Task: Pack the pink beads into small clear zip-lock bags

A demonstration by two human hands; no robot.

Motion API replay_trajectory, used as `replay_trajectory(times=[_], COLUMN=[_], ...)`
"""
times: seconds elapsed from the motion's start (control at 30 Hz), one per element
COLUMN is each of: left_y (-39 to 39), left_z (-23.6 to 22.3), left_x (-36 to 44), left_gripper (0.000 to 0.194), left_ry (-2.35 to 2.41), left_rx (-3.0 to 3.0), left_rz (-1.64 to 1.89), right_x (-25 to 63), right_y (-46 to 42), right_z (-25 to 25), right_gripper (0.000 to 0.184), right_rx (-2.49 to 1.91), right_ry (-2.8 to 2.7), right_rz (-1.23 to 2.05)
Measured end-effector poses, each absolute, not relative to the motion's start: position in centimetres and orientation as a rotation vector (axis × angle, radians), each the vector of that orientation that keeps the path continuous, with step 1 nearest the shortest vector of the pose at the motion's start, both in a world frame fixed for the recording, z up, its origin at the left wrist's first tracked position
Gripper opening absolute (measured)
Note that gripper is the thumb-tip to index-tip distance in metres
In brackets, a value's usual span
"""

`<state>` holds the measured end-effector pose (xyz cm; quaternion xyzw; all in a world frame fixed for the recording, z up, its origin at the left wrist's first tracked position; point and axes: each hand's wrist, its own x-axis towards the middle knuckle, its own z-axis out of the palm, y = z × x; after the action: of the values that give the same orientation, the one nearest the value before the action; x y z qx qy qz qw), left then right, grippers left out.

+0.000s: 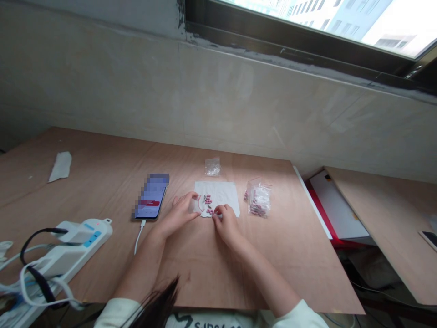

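Overall: left hand (179, 214) and right hand (226, 224) are working just apart, fingertips on a white paper sheet (223, 193); any grip is hidden.
Centre: pink beads (207, 199) are lying on it, partly covered, uncountable.
Right: one plastic bag (258, 199) is holding more beads.
Far: one smaller plastic bag (212, 167) is lying nearby.
Left: one phone (150, 196) is showing a blurred screen.

Small pink beads (207, 199) lie in loose clusters beside dark slivers (205, 198) on a white sheet (223, 193).

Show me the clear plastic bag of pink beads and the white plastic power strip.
Clear plastic bag of pink beads (259, 199): head view, middle of the bag.
White plastic power strip (73, 253): head view, its casing.
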<state>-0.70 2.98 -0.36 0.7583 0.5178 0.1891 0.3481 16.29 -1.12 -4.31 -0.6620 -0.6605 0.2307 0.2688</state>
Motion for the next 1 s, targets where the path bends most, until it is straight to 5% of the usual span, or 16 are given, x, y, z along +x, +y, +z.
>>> replay_trajectory(times=[0.53, 1.0], left_y=[3.1, 3.4], left_z=[-0.1, -0.9], left_x=[0.2, -1.0], left_gripper=[0.035, 0.037], left_ry=[1.356, 1.391], left_rx=[1.985, 2.009], left_rz=[0.494, 0.55], right_x=[14.7, 14.3], right_y=[1.5, 2.5], right_z=[-1.9, -3.8], right_gripper=[0.01, 0.008], right_rx=[-1.524, -2.059], right_ry=[-1.556, -1.807], right_rz=[0.854, 0.633])
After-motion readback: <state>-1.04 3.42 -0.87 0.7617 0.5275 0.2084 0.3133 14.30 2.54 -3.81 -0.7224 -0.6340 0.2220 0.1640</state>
